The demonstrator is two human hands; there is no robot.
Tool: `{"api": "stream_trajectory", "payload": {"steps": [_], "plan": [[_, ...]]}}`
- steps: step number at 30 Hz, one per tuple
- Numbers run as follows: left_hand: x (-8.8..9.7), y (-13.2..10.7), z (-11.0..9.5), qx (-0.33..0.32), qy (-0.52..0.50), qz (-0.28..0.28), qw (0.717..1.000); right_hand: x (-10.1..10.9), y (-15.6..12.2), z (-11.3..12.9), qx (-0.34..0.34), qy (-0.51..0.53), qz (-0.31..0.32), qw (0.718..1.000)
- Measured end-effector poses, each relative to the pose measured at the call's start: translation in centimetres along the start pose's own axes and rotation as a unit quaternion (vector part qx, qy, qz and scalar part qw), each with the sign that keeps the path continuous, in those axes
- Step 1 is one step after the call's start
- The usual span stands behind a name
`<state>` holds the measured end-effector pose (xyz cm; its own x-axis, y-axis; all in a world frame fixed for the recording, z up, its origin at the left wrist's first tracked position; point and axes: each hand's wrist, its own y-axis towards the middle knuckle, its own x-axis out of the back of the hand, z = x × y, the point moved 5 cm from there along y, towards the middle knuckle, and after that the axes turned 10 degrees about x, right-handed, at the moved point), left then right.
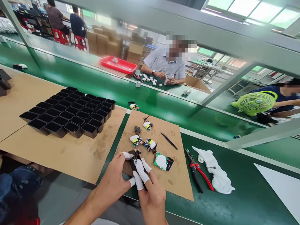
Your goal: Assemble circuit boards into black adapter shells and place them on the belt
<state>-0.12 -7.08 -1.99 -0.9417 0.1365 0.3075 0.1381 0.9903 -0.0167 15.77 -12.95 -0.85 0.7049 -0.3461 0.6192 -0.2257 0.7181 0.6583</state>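
Observation:
Between the white-covered fingertips of my left hand (114,173) and my right hand (152,189) is a black plastic housing (132,165), with metal prongs and some board parts showing at its far end. Both hands are closed around it, and my right fingers hide much of it. Just beyond lie circuit boards with white and yellow parts, one board (136,140) to the left and another board (149,144) beside it. A green board with a white round patch (161,161) rests right of my right hand, next to a black piece.
Rows of black open boxes (70,112) stand on cardboard at left. A black pen-like tool (169,140) lies on the cardboard mat (180,184). Red-handled pliers (195,168) and white cloth (220,178) are at right. Across the green belt, a co-worker (164,64) handles white parts near a red tray (118,65).

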Motion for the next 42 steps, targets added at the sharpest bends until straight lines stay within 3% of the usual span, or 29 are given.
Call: {"api": "stream_trajectory", "payload": {"steps": [3,7,14,19,26,30,35,38,40,42], "plan": [[0.3,-0.3,0.6,-0.001,-0.021,0.008,1.0,1.2,0.4,0.6,0.013,-0.008,0.013,1.0],[1.1,-0.8,1.8,0.037,-0.069,-0.008,0.997,2.6,0.9,1.2,0.006,-0.056,-0.023,0.998],[1.3,-0.9,2.8,0.057,-0.117,-0.029,0.991,1.4,1.2,0.7,-0.019,-0.065,0.006,0.998],[1.4,-1.0,2.7,0.059,-0.112,-0.035,0.991,2.1,1.5,1.0,-0.029,-0.053,-0.012,0.998],[1.7,-0.9,2.2,0.057,-0.059,-0.022,0.996,0.7,0.8,-0.1,-0.062,-0.034,-0.03,0.997],[1.4,-0.8,1.2,0.028,-0.005,-0.021,0.999,0.9,0.7,-0.6,-0.113,-0.037,-0.047,0.992],[0.2,-0.7,0.3,-0.062,0.075,0.028,0.995,0.7,1.4,-0.3,-0.098,-0.025,-0.012,0.995],[0.0,-0.7,0.3,-0.07,0.092,0.049,0.992,0.6,1.3,-0.4,-0.103,-0.001,-0.017,0.995],[0.3,-0.8,0.3,-0.058,0.077,0.051,0.994,0.8,0.7,-0.7,-0.139,0.054,-0.051,0.988],[1.0,-1.0,0.5,-0.027,0.036,0.032,0.998,1.3,-0.2,-1.2,-0.223,0.148,-0.125,0.955]]}}
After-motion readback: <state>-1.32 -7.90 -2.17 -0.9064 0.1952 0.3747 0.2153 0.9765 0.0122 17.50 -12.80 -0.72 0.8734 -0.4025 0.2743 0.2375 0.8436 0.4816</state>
